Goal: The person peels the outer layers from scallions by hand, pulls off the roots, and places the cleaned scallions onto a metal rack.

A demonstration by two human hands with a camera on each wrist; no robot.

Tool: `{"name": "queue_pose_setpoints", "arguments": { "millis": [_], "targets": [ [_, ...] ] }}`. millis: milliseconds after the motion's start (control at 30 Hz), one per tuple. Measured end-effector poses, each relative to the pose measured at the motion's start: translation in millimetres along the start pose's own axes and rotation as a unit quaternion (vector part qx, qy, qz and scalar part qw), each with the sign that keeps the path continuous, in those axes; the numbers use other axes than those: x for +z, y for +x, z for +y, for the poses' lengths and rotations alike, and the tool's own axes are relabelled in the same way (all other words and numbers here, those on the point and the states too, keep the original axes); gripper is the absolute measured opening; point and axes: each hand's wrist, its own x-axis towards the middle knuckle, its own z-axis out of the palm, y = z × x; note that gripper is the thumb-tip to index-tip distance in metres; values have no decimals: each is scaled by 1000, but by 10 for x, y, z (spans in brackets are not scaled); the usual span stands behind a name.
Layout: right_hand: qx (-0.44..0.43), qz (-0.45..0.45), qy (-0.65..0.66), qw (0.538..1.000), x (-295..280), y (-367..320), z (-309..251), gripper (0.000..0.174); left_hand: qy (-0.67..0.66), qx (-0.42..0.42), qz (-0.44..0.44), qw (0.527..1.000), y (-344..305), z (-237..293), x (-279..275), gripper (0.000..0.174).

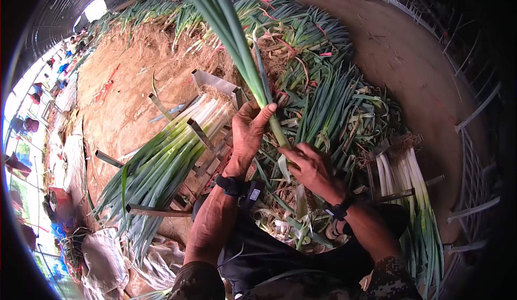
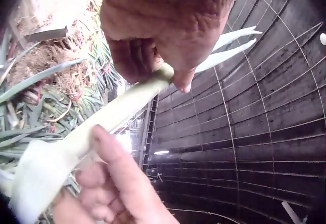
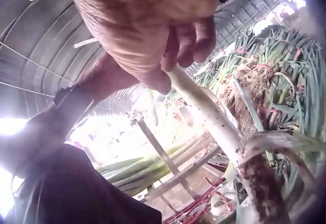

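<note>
In the head view, my left hand [image 1: 250, 130] grips a large green onion [image 1: 239, 47] around its upper stem, the long green leaves pointing up and away. Lower on the same stalk, my right hand [image 1: 312, 171] holds the stem with curled fingers. A loose pale outer leaf [image 2: 41, 178] hangs from the stalk in the left wrist view, close to the right hand's fingers. Seen from the right wrist, the white stem [image 3: 219, 124] slants downward, with dark soil and a torn skin on its lower part [image 3: 260, 183].
A metal rack [image 1: 202, 133] at the left bears a pile of trimmed green onions [image 1: 156, 154]. Another rack [image 1: 396, 195] at the right holds several white-stemmed ones [image 1: 412, 176]. Untrimmed bundles [image 1: 328, 100] lie ahead, and stripped leaves [image 1: 291, 219] cover the ground between the legs.
</note>
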Motion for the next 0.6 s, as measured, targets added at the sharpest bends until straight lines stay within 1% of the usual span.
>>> {"name": "queue_pose_setpoints", "arguments": {
  "millis": [67,167,200,233,300,333,367,433,467,500,567,600],
  "targets": [
    [-33,-6,-23,999,173,-12,150,20,10,1,3,1000,-17,-13,31,36],
    [25,-33,34,999,233,-130,142,14,50,15,16,999,9,-47,14,35],
    [35,-67,25,997,230,-273,151,11,19,13,20,1000,35,-53,-19,35],
    [48,-92,25,994,255,-455,192,10,20,52,52,997,59,-61,-45,33],
    [73,-143,25,987,372,-896,361,11,-16,56,54,997,104,-19,-142,32],
    [97,-241,-23,966,447,-1173,470,13,-45,60,65,995,135,-40,-197,29],
    [119,-334,-70,932,496,-1418,561,16,-62,60,97,991,124,50,-204,28],
    [106,-434,-45,893,464,-1697,645,20,-78,84,137,984,199,95,-284,29],
    [99,-482,-30,870,487,-1788,682,22,-62,94,124,986,205,113,-339,33],
    [146,-437,37,887,464,-1657,615,23,-105,80,114,985,181,129,-339,34],
    [237,-333,165,898,288,-969,363,26,-193,51,93,975,138,166,-288,34],
    [212,-226,222,924,262,-718,289,27,-234,67,92,966,156,123,-236,33]
  ]
}}
